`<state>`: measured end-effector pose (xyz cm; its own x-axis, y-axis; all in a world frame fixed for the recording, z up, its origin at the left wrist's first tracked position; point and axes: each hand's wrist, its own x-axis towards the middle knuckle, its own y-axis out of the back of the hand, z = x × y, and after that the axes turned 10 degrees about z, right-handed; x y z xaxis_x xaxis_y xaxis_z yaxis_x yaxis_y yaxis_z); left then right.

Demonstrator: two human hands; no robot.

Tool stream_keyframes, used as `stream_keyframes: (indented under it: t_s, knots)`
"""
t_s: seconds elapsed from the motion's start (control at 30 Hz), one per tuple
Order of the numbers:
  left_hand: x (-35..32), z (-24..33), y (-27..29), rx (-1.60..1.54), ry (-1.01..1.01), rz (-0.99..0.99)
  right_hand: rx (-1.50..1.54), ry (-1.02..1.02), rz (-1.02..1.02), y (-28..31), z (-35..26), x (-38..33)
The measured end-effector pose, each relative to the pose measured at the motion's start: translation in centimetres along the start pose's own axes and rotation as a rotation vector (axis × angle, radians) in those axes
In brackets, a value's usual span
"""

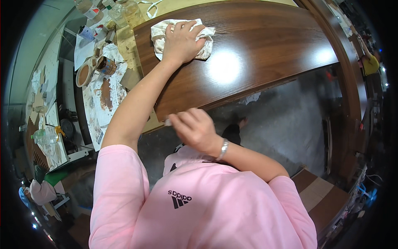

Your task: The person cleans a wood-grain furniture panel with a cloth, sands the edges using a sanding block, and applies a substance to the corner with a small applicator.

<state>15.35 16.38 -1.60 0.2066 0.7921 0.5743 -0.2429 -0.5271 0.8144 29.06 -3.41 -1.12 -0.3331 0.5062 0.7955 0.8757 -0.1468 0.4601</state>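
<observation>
My left hand (182,41) grips a crumpled, stained white cloth (158,35) and presses it on the glossy dark brown wooden board (273,37), near its far left end. The fingers are bent and spread over the cloth. Close to my body, by the board's near left corner, my right hand (195,128) is closed. A small whitish bit shows at its fingertips, too small to name. That hand is apart from the cloth, and a silvery band (224,149) circles its wrist.
Left of the board stand a jar (106,65), a round tub of brown paste (84,75) and paint-smeared paper (105,95). Clear bottles (89,10) are at the far left. A brown wooden frame piece (346,74) runs along the right. Grey floor (273,120) shows below the board.
</observation>
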Motion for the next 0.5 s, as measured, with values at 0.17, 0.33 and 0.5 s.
stream_keyframes:
  t_s: [0.17, 0.33, 0.5]
  knots:
    - [0.0, -0.1, -0.2, -0.009, -0.005, 0.011, 0.005, 0.036, -0.089, -0.7, -0.1, 1.0]
    - [-0.3, -0.3, 0.2, 0.007, -0.012, 0.053, -0.234, -0.128, 0.065, 7.8, 6.0, -1.6]
    - [0.0, -0.2, 0.4, 0.0, -0.021, 0.026, -0.492, -0.36, 0.288, 11.6, 8.7, -1.9]
